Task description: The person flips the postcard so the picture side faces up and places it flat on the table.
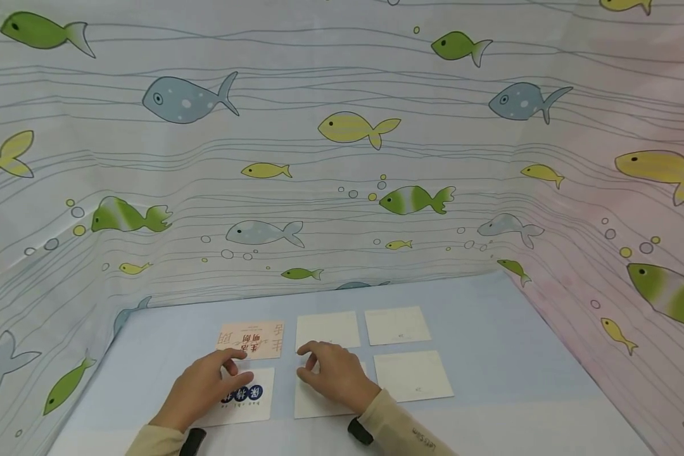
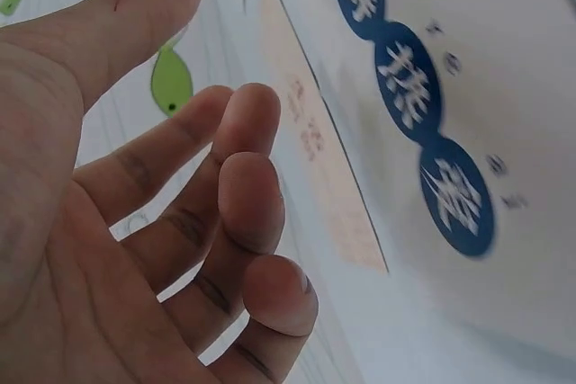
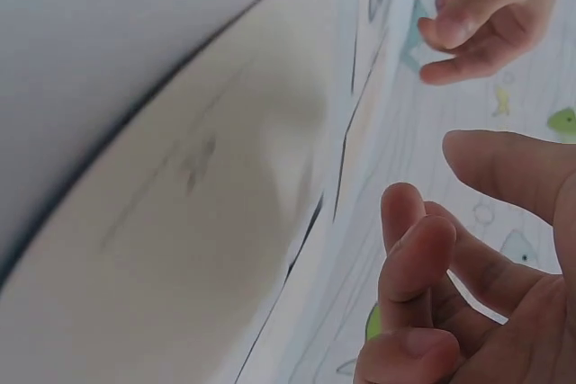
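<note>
My left hand [image 1: 202, 386] hovers above a white card with blue round characters [image 1: 249, 408], its fingers loosely bent with nothing between them. Just beyond lies a pink card with red lettering [image 1: 265, 339]. In the left wrist view the fingers [image 2: 252, 200] are apart from both cards. My right hand [image 1: 336, 373] is over a plain cream card [image 1: 313, 405] and partly covers it. Thumb and fingers there stand apart, and the right wrist view shows no object between them. The plain card [image 3: 207, 177] fills much of that view, under the hand.
Three more pale cards lie flat on the light blue table [image 1: 490, 373]: a back middle card [image 1: 327, 326], a back right card [image 1: 398, 325] and a front right card [image 1: 413, 377]. A fish-patterned curtain [image 1: 296, 145] surrounds the table at the back and sides.
</note>
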Demonstrator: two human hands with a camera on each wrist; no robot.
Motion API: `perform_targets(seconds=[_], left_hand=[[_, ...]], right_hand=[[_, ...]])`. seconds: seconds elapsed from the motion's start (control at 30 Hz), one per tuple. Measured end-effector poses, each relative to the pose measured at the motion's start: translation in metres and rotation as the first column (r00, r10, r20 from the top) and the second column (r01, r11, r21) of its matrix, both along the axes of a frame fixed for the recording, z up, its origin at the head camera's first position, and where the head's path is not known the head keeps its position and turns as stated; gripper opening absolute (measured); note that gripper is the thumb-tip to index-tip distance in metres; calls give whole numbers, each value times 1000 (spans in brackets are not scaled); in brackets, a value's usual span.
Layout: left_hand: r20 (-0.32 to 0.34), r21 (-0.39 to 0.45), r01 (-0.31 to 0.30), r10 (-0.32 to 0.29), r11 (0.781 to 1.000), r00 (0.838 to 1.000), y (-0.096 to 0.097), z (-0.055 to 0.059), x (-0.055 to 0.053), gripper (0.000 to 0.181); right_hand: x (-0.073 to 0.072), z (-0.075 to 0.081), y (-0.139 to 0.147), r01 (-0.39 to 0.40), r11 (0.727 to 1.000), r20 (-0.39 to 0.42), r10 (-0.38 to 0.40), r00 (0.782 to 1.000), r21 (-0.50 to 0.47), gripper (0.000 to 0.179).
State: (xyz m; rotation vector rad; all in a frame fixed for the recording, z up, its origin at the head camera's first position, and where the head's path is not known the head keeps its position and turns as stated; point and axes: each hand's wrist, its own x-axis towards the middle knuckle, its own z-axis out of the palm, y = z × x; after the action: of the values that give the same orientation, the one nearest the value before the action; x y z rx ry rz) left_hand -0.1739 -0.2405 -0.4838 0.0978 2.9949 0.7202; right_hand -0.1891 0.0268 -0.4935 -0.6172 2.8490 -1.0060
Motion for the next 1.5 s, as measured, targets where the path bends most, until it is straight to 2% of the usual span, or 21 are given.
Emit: perform_targets(seconds=[0.23,0.47,0.63,0.8,1.0,1.13,1.23,1.33,1.5], left_hand=[[-73,-17,63,-64,998,995,18,-5,-23,52],[-121,-31,125,-128,992,984,34,-10,-45,54],[-147,-13,154,-155,988,977,43,-12,-59,51],[-175,-14,175,-175,984,969,54,-10,-72,51],[-113,-29,186,-188,982,976,67,-10,-87,58],[-62,4,184,-183,983,981,72,-12,-96,65],[-37,0,182,-182,983,983,73,-15,-101,70],[-6,-45,181,-181,983,983,74,-20,-104,73],[9,-85,186,-186,979,982,75,-25,-107,75]], right_hand=[[-15,0,24,15,1000,-50,-14,999,9,34],[-25,1,43,31,999,-29,-30,999,15,41],[-30,-1,54,56,998,-1,-56,998,29,44],[-36,-2,65,56,996,-8,-56,998,65,45],[-46,-3,78,38,994,-10,-37,999,102,51],[-55,-4,88,7,993,1,-7,1000,118,61],[-65,-3,93,3,993,30,-6,1000,117,70],[-75,-2,97,6,993,73,-15,997,114,76],[-88,2,100,7,994,184,-28,983,109,87]])
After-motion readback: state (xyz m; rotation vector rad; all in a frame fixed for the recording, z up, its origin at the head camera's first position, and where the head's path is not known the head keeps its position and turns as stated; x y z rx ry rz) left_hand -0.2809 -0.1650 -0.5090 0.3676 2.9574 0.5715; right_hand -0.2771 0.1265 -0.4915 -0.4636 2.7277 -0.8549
